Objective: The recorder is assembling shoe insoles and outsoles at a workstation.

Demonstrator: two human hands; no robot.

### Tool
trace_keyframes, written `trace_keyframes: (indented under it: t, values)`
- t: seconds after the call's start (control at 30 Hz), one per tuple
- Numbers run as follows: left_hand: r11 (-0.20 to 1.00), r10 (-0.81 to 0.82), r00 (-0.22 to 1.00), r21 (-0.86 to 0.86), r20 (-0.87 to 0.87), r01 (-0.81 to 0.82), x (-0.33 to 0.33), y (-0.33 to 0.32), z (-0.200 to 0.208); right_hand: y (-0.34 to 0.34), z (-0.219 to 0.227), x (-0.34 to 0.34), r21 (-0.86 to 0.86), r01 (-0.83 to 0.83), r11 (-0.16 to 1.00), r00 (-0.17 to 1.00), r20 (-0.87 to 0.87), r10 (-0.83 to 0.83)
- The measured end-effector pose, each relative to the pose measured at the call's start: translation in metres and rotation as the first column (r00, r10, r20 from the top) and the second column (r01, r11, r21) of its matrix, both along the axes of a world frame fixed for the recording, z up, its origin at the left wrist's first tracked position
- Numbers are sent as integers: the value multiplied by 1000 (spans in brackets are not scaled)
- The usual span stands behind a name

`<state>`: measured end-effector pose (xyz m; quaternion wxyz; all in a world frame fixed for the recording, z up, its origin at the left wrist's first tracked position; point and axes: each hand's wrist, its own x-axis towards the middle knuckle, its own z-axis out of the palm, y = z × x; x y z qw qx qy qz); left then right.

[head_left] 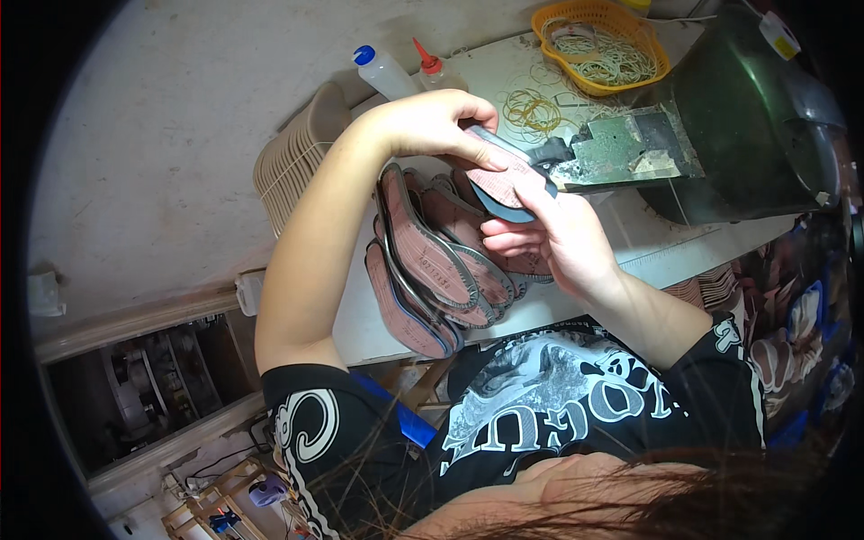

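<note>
Between my two hands is a pink shoe insole (493,173) with a dark blue-grey edge, held up at the tip of a machine's arm. My left hand (443,124) grips it from the far side, thumb on its pink face and fingers curled over the edge. On the near side my right hand (565,236) pinches it, thumb on top and the other fingers curled below. Under and left of my hands lies a heap of similar pink insoles (430,256) with stitched-looking dark rims. Where the edge meets the machine's dark tip (551,153) is partly hidden.
The dark green machine (747,117) takes up the right side of the white table (634,238). Behind stand an orange basket (664,67) of cords, loose yellowish cords (531,110), a blue-capped bottle (385,74) and a red-tipped bottle (441,74). Stacked beige insoles (290,166) stand at left.
</note>
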<state>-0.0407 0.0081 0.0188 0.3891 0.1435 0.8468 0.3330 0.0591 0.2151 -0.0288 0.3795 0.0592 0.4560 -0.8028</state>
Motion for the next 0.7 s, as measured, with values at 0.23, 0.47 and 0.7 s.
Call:
trace_keyframes:
  t: [0.23,0.47,0.7]
  values:
    - [983,180,981,42,-74,-177,46,5,8,7,2,-5,3,-37,999,999,-9,37]
    - [955,278,960,116,-22,-274,71,13,-3,9,7,-7,-3,-59,998,998,-36,59]
    - [893,427,884,64,190,-445,84,21,-10,21,4,-6,-6,-140,990,989,-37,140]
